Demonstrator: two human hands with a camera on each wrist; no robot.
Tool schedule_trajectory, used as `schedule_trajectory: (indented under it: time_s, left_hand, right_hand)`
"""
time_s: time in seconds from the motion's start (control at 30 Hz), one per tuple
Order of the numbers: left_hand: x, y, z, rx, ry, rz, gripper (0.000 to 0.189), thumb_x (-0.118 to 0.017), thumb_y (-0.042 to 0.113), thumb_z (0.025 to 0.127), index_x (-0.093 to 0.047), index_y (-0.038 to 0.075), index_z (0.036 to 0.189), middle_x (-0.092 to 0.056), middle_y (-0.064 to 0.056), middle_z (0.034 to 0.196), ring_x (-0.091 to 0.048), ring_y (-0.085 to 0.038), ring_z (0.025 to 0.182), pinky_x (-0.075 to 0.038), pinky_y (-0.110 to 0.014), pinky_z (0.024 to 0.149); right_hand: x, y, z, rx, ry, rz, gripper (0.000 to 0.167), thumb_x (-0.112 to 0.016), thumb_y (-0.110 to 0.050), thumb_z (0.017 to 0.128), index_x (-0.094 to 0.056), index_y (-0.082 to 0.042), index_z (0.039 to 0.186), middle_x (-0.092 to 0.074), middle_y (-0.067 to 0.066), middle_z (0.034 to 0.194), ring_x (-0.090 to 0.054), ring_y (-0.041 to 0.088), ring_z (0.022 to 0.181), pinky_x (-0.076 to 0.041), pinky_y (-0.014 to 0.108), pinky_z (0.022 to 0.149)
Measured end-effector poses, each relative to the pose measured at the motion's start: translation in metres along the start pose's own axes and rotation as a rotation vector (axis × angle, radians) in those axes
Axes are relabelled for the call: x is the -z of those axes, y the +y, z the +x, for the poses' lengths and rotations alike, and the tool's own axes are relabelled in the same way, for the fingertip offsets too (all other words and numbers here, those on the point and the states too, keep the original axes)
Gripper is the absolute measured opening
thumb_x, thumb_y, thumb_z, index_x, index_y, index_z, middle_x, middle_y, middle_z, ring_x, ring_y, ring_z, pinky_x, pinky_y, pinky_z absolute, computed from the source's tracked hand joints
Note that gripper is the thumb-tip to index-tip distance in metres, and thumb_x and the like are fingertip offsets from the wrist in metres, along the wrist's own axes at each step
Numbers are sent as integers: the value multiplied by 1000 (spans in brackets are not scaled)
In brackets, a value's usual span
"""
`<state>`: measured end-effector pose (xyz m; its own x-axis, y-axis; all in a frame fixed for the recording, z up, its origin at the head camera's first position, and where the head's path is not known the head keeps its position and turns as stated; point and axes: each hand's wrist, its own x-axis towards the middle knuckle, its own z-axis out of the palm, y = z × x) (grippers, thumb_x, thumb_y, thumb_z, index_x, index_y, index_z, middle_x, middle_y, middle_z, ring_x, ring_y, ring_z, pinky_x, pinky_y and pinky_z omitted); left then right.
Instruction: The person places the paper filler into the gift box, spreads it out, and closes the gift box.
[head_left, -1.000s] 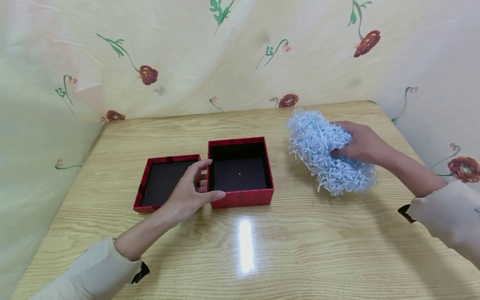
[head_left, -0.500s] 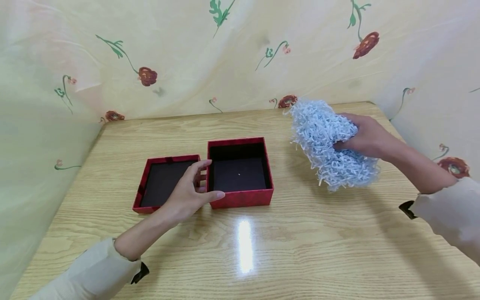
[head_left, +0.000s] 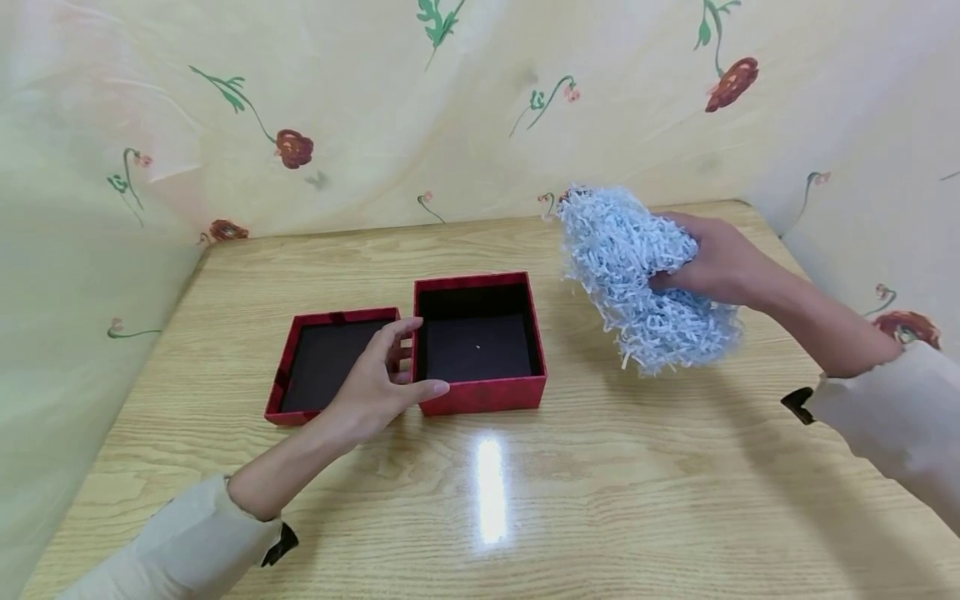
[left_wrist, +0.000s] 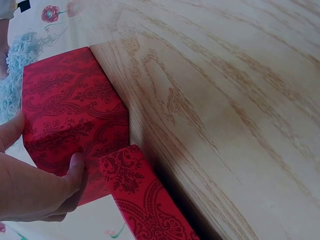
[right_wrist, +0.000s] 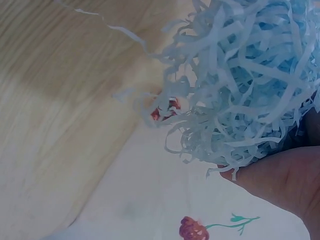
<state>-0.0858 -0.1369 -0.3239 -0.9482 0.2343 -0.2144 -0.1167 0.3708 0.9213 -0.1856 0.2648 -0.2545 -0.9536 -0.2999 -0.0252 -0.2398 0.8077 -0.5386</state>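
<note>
My right hand (head_left: 705, 258) grips a big, loose clump of light-blue shredded paper (head_left: 637, 275), held above the table to the right of a red box. Its fingertips are buried in the strands. The red box (head_left: 483, 396) stands with its top open, a dark interior showing and a tiny pale speck on its floor. At its left front corner my left hand (head_left: 375, 379) holds it, thumb on the front wall and fingers along the left wall. The left wrist view shows the dark floral pattern on the box (left_wrist: 75, 100).
Left of the box lies a shallow red lid (head_left: 281, 375), its dark inner side up, partly behind my left hand. The wooden table (head_left: 600, 500) meets a flower-printed cloth (head_left: 360, 125) at its back and sides. Light glares on the table in front.
My right hand has lifted the shredded paper higher, then brought it slightly left toward the box. My left hand, the box and the lid have stayed in place.
</note>
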Motion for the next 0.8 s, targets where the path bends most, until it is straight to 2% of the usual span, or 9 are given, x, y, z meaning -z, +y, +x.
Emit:
schedule_trajectory:
  time_s: [0.27, 0.57, 0.8]
  left_hand:
    - [0, -2, -1, -8, -3, -2, 85, -81, 24, 79, -31, 28, 147, -30, -5, 149, -42, -30, 126, -42, -44, 103]
    - [-1, -5, -2, -14, -5, -7, 85, -81, 25, 79, -31, 30, 147, -29, -3, 148, -42, -31, 126, -42, -44, 102]
    - [-3, -7, -1, -19, -1, -8, 85, -81, 23, 79, -32, 29, 147, -30, -5, 148, -41, -31, 126, -41, -45, 103]
  right_hand:
    - [-1, -15, 4, 1, -13, -14, 83, -85, -16, 72, -44, -11, 144, -47, 23, 139, -41, 44, 127, -32, 62, 102]
    - [-9, -36, 11, 103, -8, -17, 81, -85, -11, 72, -46, -10, 142, -49, 17, 141, -41, 40, 130, -33, 58, 104]
    - [-16, -54, 13, 140, -19, -12, 77, -85, -9, 71, -48, -12, 140, -50, 16, 139, -43, 37, 128, -33, 58, 105]
